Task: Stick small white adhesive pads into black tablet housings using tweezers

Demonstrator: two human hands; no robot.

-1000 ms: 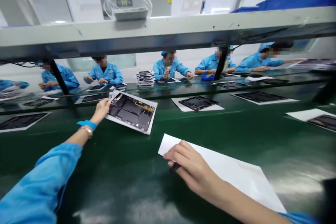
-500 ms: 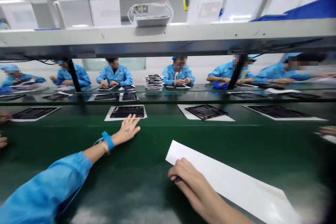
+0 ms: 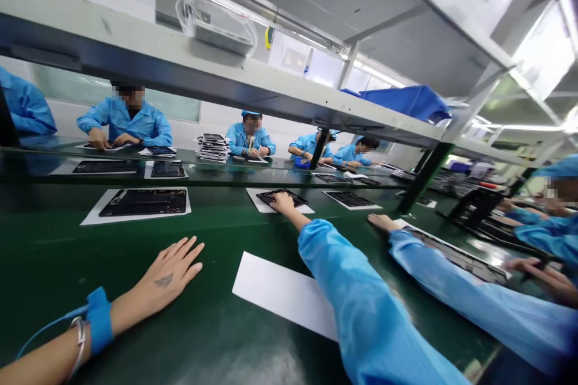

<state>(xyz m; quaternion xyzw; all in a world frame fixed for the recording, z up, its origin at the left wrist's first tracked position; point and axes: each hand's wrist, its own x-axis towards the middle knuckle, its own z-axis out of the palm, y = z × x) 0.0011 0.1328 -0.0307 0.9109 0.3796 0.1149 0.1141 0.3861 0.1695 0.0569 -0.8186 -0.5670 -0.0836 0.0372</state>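
The head view has rolled hard, and the whole line now tilts down to the right. Far left: the left hand [image 3: 165, 274], bare, lies palm down on the dark green conveyor belt [image 3: 54, 289], fingers spread, open, holding nothing. Small dark tattoo on its back; a blue fabric wrist strap [image 3: 100, 320] and thin cord circle the wrist. It has come away from the panels and now sits apart from them. Beyond it, a black rectangular tablet back panel [image 3: 142, 202] lies untouched on a white paper sheet [image 3: 93, 219]. To the right, a loose white paper sheet [image 3: 275, 292] lies flat on the belt, no longer held, one edge passing under a blue-sleeved arm. That arm's hand [image 3: 283, 203] rests on a second black panel [image 3: 275, 197], closure hidden. Next along, another blue-sleeved hand [image 3: 382, 222] reaches toward the end of a long third black panel [image 3: 460, 255], its grip also unclear. Both arms enter from lower right, sleeved to the wrist; cannot tell whether either is the person's own right arm or a neighbour's. Far right, a co-worker's hand [image 3: 526, 264] appears to hold a thin dark tool
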